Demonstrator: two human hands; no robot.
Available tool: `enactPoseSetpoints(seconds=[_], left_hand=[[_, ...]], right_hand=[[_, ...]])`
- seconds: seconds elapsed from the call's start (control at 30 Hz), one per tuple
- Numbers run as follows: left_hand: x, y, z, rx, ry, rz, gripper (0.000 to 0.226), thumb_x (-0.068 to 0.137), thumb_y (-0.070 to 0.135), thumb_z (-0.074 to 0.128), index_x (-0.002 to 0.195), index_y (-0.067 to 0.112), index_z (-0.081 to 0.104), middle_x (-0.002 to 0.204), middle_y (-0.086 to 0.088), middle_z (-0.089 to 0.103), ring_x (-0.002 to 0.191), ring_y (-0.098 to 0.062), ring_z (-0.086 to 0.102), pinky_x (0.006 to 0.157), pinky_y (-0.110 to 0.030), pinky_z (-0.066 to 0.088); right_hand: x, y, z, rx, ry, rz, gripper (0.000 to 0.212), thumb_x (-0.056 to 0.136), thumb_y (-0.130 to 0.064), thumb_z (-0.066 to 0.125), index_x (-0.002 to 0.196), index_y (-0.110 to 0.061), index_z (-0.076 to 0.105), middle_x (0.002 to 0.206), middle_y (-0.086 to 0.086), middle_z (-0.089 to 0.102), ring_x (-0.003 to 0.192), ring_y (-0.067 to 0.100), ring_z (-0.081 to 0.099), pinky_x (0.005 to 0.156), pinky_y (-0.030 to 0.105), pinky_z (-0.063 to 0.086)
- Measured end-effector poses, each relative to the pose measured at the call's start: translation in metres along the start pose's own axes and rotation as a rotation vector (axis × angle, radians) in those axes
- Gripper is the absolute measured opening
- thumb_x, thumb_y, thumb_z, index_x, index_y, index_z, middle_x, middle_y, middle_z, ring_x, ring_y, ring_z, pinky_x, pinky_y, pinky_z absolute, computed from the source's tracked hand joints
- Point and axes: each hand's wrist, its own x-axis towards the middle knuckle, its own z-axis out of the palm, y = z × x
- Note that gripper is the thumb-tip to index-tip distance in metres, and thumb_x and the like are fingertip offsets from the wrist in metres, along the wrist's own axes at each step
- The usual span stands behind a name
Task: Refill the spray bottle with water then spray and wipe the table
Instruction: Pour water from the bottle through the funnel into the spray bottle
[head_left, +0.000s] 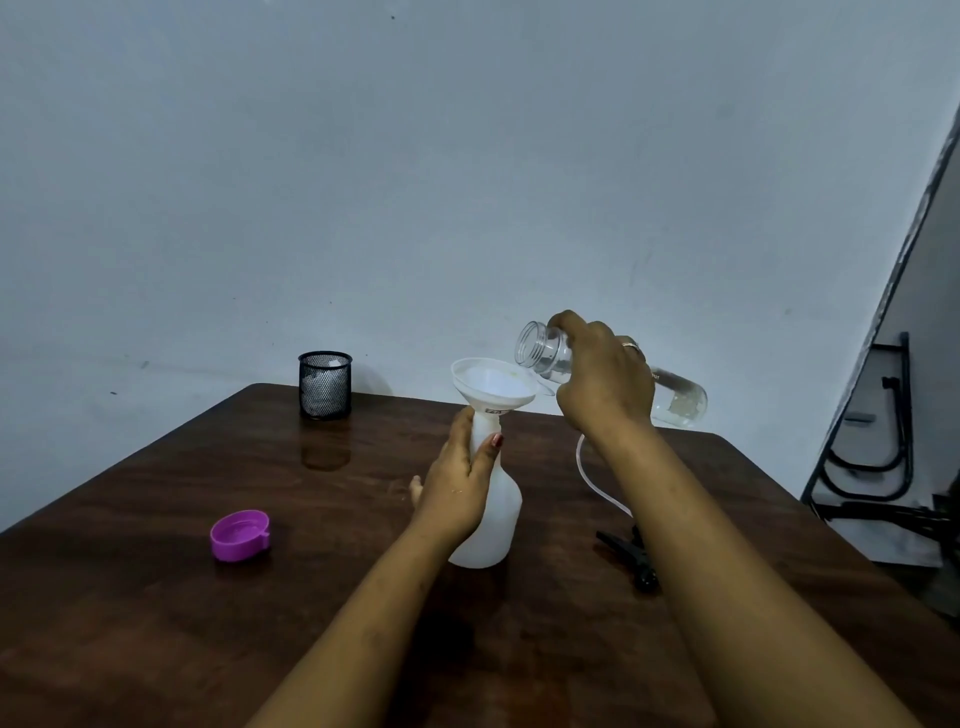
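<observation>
Right hand wraps a clear water bottle, hiding its middle; it lies nearly level, mouth pointing left above the funnel rim. Left hand clasps the upright spray bottle.

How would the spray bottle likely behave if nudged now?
Probably tips easily: the spray bottle is tall with a narrow neck, and a wide funnel sits on top. The left hand grips its neck, suggesting it needs steadying. Likely lightish: thin translucent plastic, fill unseen.

White spray bottle, white funnel, purple cap, black mesh cup, dark brown table
</observation>
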Motion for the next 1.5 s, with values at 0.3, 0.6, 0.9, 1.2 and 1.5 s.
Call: enactPoseSetpoints(seconds=[0.3, 0.6, 0.9, 1.2, 1.5], left_hand=[[0.001, -0.005, 0.002, -0.030, -0.014, 0.014, 0.055, 0.094, 0.055, 0.026, 0.145, 0.037, 0.015, 0.150, 0.007, 0.036, 0.137, -0.023, 0.037, 0.111, -0.059, 0.019], [-0.001, -0.003, 0.002, 0.010, -0.013, -0.011, 0.055, 0.096, 0.051, 0.024, 0.147, 0.036, 0.010, 0.153, 0.008, 0.030, 0.141, -0.020, 0.029, 0.115, -0.057, 0.009], [-0.002, -0.003, 0.003, 0.036, -0.010, 0.000, 0.054, 0.098, 0.048, 0.024, 0.148, 0.037, 0.006, 0.154, 0.009, 0.029, 0.142, -0.018, 0.028, 0.115, -0.056, 0.006], [-0.004, -0.003, 0.002, 0.028, -0.010, 0.009, 0.054, 0.098, 0.047, 0.026, 0.148, 0.037, 0.008, 0.154, 0.011, 0.027, 0.142, -0.016, 0.025, 0.115, -0.054, 0.005], [-0.006, -0.001, 0.001, 0.022, -0.019, 0.006, 0.054, 0.098, 0.045, 0.026, 0.148, 0.036, 0.007, 0.155, 0.011, 0.024, 0.144, -0.016, 0.022, 0.116, -0.054, 0.003]], right_hand=[[-0.001, 0.000, -0.001, -0.055, 0.014, -0.032, 0.064, 0.074, 0.009, 0.050, 0.127, -0.028, 0.046, 0.116, 0.008, 0.059, 0.109, 0.036, 0.052, 0.091, 0.034, 0.039], [-0.004, -0.001, 0.004, -0.063, 0.031, -0.057, 0.063, 0.074, 0.010, 0.050, 0.125, -0.028, 0.048, 0.115, 0.007, 0.059, 0.110, 0.036, 0.051, 0.093, 0.036, 0.040], [-0.004, -0.002, 0.004, -0.094, 0.066, -0.074, 0.065, 0.073, 0.011, 0.053, 0.126, -0.028, 0.049, 0.115, 0.007, 0.059, 0.109, 0.034, 0.051, 0.096, 0.037, 0.038], [-0.006, 0.001, 0.006, -0.114, 0.065, -0.069, 0.064, 0.075, 0.010, 0.050, 0.126, -0.028, 0.049, 0.116, 0.007, 0.060, 0.110, 0.034, 0.050, 0.099, 0.037, 0.037], [-0.006, 0.000, 0.008, -0.117, 0.078, -0.074, 0.063, 0.074, 0.010, 0.053, 0.125, -0.028, 0.049, 0.115, 0.007, 0.060, 0.109, 0.034, 0.051, 0.100, 0.038, 0.036]])
